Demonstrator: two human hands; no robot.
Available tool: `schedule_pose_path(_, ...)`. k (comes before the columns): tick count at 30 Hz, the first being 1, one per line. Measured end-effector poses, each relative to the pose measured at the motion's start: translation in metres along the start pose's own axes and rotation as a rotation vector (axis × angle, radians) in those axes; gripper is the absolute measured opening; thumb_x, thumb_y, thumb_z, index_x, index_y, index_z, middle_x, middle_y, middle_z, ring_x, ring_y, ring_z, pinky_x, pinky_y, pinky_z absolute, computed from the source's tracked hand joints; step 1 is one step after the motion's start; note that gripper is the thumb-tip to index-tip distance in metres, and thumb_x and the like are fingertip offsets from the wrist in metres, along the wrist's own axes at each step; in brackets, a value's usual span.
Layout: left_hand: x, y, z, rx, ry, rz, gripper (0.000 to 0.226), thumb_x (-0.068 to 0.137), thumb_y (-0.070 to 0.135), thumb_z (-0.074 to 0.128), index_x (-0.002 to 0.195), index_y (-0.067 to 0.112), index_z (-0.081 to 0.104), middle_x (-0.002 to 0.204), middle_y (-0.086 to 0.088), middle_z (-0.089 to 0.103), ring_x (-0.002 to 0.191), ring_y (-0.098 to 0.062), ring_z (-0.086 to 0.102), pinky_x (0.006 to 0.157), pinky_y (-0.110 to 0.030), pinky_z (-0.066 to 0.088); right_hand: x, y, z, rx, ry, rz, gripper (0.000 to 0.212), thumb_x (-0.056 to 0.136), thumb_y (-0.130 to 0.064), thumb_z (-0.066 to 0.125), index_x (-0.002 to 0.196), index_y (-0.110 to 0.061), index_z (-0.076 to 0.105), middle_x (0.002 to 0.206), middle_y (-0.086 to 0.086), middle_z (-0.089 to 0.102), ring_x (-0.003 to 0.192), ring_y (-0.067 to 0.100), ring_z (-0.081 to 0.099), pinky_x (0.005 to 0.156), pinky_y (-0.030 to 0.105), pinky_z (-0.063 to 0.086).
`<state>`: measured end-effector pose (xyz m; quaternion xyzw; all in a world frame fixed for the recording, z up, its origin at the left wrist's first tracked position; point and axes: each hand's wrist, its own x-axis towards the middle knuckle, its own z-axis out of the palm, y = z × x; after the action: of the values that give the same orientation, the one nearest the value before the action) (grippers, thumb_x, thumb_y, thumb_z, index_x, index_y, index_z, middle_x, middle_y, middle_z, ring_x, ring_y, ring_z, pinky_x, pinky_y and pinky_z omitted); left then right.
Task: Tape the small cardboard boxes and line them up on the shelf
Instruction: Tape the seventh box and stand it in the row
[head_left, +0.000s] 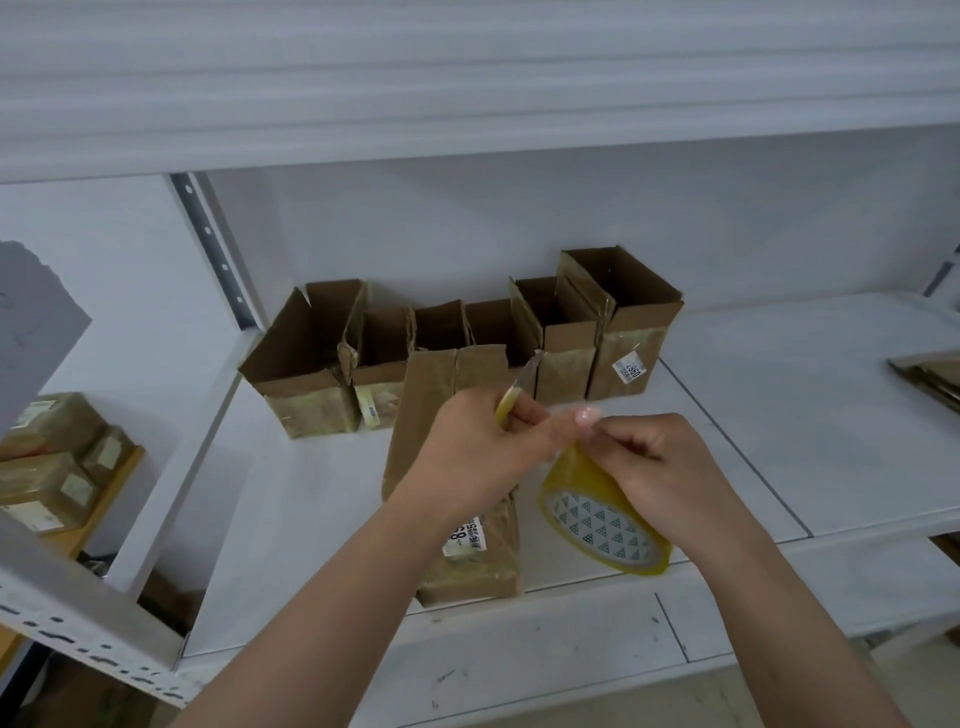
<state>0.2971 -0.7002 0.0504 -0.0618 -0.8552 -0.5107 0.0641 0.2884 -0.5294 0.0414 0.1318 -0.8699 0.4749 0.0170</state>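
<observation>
Several small open cardboard boxes (457, 343) stand in a row at the back of the white shelf (779, 415). In front of them one cardboard box (441, 410) lies on its side, its flaps pointing toward the row. Above it, my left hand (478, 452) grips a small yellow-handled cutter (514, 395) with its blade pointing up and right. My right hand (660, 467) holds a yellow tape roll (602, 525) hanging from its fingers and pinches the tape's loose end. The two hands meet at the stretched tape.
An upper shelf board (467, 104) overhangs the work area. A slotted upright (213, 249) stands at the left. Taped parcels (52, 467) lie on a lower surface far left. Flattened cardboard (930, 379) sits at the shelf's right edge.
</observation>
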Motion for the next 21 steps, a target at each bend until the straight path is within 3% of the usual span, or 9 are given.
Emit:
schedule_pose_path(3,0.001,-0.003,0.003,-0.003,0.017,0.012,0.024,0.082,0.042,0.073,0.069,0.022,0.069,0.056,0.014,0.065,0.049,0.004,0.055,0.047,-0.008,0.039,-0.001,-0.002,0.001,0.027,-0.067,0.01,0.026,0.095,-0.038,0.057,0.077,-0.04,0.076,0.071,-0.005,0.071,0.067,0.014,0.068,0.071,0.041,0.055)
schedule_pose_path(5,-0.001,-0.006,0.001,0.018,0.042,0.032,0.024,0.086,0.035,0.071,0.065,0.026,0.065,0.053,0.015,0.063,0.047,0.003,0.054,0.047,-0.009,0.039,-0.003,-0.004,0.001,0.151,-0.144,0.049,0.015,0.091,-0.039,0.061,0.093,-0.04,0.076,0.082,-0.009,0.075,0.075,0.009,0.071,0.075,0.031,0.058)
schedule_pose_path(6,-0.002,-0.007,0.0,0.022,0.055,0.032,0.025,0.087,0.035,0.07,0.065,0.026,0.064,0.053,0.015,0.063,0.048,0.002,0.055,0.048,-0.009,0.041,-0.003,-0.005,0.0,0.22,-0.182,0.084,0.022,0.084,-0.043,0.065,0.104,-0.038,0.074,0.085,-0.008,0.075,0.077,0.009,0.072,0.076,0.029,0.059)
schedule_pose_path(9,-0.007,-0.01,-0.005,0.012,0.1,0.001,0.027,0.089,0.035,0.068,0.065,0.025,0.062,0.055,0.011,0.065,0.05,0.001,0.058,0.049,-0.01,0.043,-0.003,-0.006,-0.004,0.348,-0.222,0.18,0.069,0.054,-0.058,0.072,0.119,-0.037,0.06,0.084,-0.002,0.076,0.075,0.012,0.074,0.062,0.018,0.056)
schedule_pose_path(11,-0.011,-0.014,-0.014,0.027,0.147,-0.036,0.028,0.09,0.035,0.067,0.065,0.022,0.062,0.055,0.01,0.065,0.047,0.002,0.055,0.048,-0.008,0.041,-0.002,-0.008,-0.009,0.376,-0.197,0.185,0.076,0.046,-0.064,0.071,0.114,-0.033,0.064,0.08,-0.003,0.074,0.074,0.01,0.073,0.058,0.015,0.053)
schedule_pose_path(17,-0.033,-0.028,-0.025,-0.015,0.289,-0.058,0.033,0.089,0.031,0.067,0.059,0.02,0.06,0.052,0.006,0.063,0.049,-0.001,0.057,0.051,-0.008,0.042,0.006,-0.016,-0.01,0.357,-0.261,0.103,0.061,0.046,-0.065,0.068,0.098,-0.032,0.071,0.075,-0.005,0.073,0.072,0.013,0.072,0.057,0.014,0.051)
schedule_pose_path(21,-0.046,-0.051,-0.047,0.013,0.466,-0.131,0.035,0.085,0.047,0.061,0.062,0.02,0.06,0.057,0.007,0.063,0.054,-0.002,0.057,0.054,-0.017,0.046,0.009,-0.013,-0.02,0.324,-0.28,0.127,0.048,0.047,-0.061,0.072,0.086,-0.032,0.074,0.067,-0.002,0.071,0.061,0.012,0.069,0.049,0.017,0.049)
